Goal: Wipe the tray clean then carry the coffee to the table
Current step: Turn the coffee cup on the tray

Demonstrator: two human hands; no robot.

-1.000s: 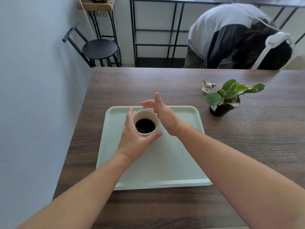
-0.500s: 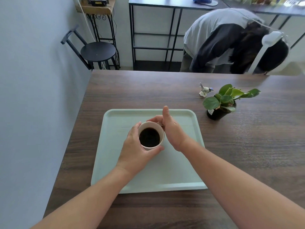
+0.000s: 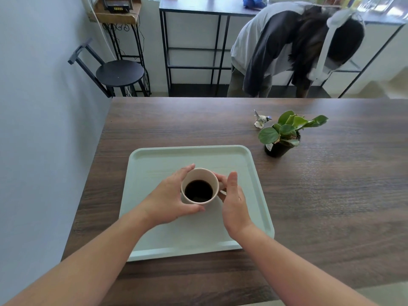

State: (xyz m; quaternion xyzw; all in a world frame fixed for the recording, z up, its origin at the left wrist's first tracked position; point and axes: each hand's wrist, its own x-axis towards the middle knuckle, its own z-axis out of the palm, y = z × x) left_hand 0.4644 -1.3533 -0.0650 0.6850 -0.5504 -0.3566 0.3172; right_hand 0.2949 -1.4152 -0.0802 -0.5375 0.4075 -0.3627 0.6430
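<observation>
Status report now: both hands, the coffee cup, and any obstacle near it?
Left hand and right hand cupped around coffee cup. Cup upright, full, over the tray. Potted plant and bird figurine off to the right, clear.

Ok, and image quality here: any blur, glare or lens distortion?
Head view: wide-angle bend along the table edges; the bent-over person is motion-smeared; the cup, tray and both hands stay sharp; soft daylight, no harsh glare.
</observation>
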